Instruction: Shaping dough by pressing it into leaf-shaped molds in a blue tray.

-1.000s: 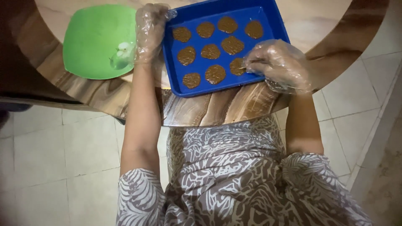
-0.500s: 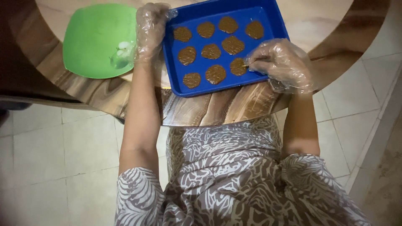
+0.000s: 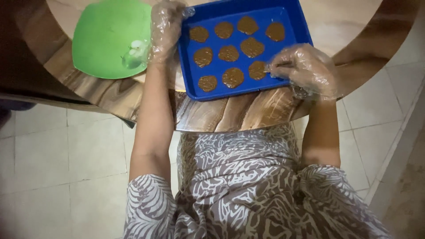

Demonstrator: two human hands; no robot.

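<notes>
The blue tray [image 3: 301, 31] sits on the round wooden desk [image 3: 230, 113], close to its near edge, with ten flat brown dough rounds laid in rows on it. The right hand [image 3: 305, 71], in a loose clear plastic glove, rests at the tray's near right corner; its fingers [image 3: 276, 66] are curled in and pinch at the edge of the nearest round [image 3: 257, 70], the last in the near row. Whether they truly hold it or only press on it cannot be told through the crinkled glove.

The left hand [image 3: 164, 26], gloved the same way, lies on the tray's left rim with the fingers stretched out flat, gripping nothing, steadying the tray. Just left of it, on the desk's left side, is a green plate [image 3: 102, 40] with a small pale blob near its right rim.

The rounds look soft, thin and probably sticky; one would likely tear or smear if pulled from one side, so it seems best lifted from underneath at the edge, or pressed gently from above. The tray looks stiff and light, and probably slides easily on the smooth wood; its raised rim is the natural place to hold.
</notes>
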